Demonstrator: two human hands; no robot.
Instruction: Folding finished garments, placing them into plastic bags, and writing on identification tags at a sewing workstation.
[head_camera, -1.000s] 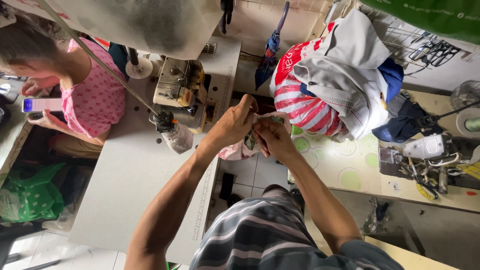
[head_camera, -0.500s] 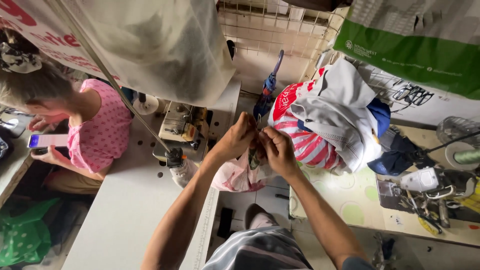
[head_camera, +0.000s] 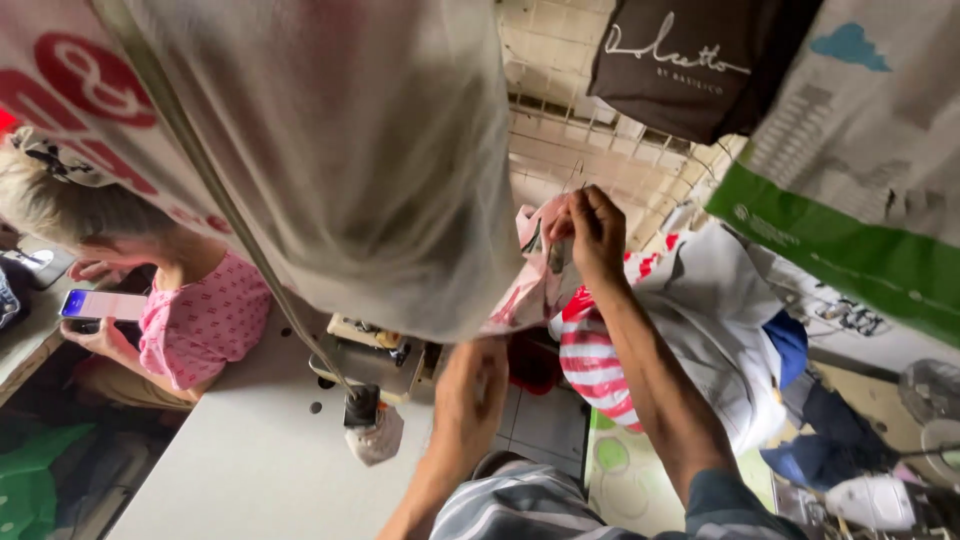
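- Pink cloth (head_camera: 528, 290) hangs bunched from the raised right hand (head_camera: 590, 232), in front of the tiled wall (head_camera: 560, 140) and above the floor gap between the two tables.
- Right hand: fingers pinched together on the top edge of the cloth, close to a thin thread (head_camera: 572, 178) that runs upward from the fingertips.
- Left hand (head_camera: 470, 385): lifted under a big translucent bag (head_camera: 340, 150) that covers its fingers; whether it is closed on the cloth or loose cannot be told.
- Progress, as a judgement: the cloth is off the machine and up at eye level, so the work looks to be at a checking or thread-handling stage. Nothing shows a finished seam or a trimmed thread, and the cloth is not yet laid down on anything.
- Sewing machine (head_camera: 375, 355) stands on the grey table (head_camera: 230, 470), just below and left of the cloth, with nothing under its needle that can be made out.
- Red-striped and grey garments (head_camera: 680, 340) lie heaped on the dotted table (head_camera: 625, 470) to the right.
- Another person in a pink top (head_camera: 205, 320) sits at far left holding a phone (head_camera: 100, 305), well apart from the cloth.
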